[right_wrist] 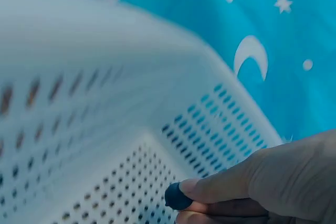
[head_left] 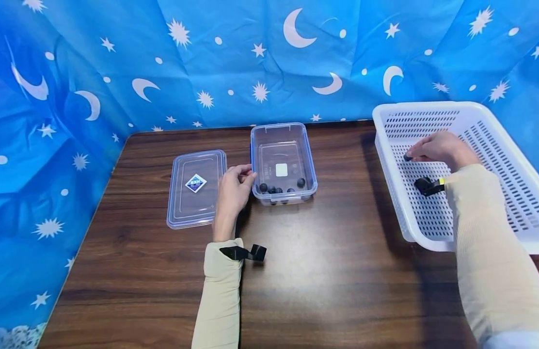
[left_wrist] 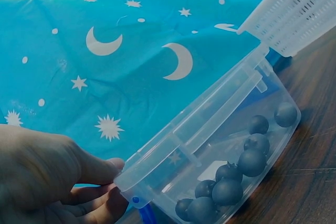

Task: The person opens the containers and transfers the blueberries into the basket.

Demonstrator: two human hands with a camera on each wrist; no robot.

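Observation:
My right hand (head_left: pixel 446 149) is inside the white basket (head_left: pixel 393 194) and pinches a blueberry (right_wrist: pixel 177 196) between thumb and fingers. In the right wrist view the berry appears over the perforated floor near a corner. At the middle back of the table, a clear plastic container (head_left: pixel 276 132) with a blue edge stands without its lid. My left hand (head_left: pixel 234 188) grips its left side, thumb at the rim and fingers curled below it in the left wrist view. Several dark blueberries (left_wrist: pixel 227 191) lie gathered at the container's near end.
A clear lid (head_left: pixel 182 203) with a blue-and-white label lies flat left of the left hand. The brown wooden table (head_left: pixel 322 276) runs back to a blue curtain (head_left: pixel 234 58) with moons and stars. The basket stands at the table's right.

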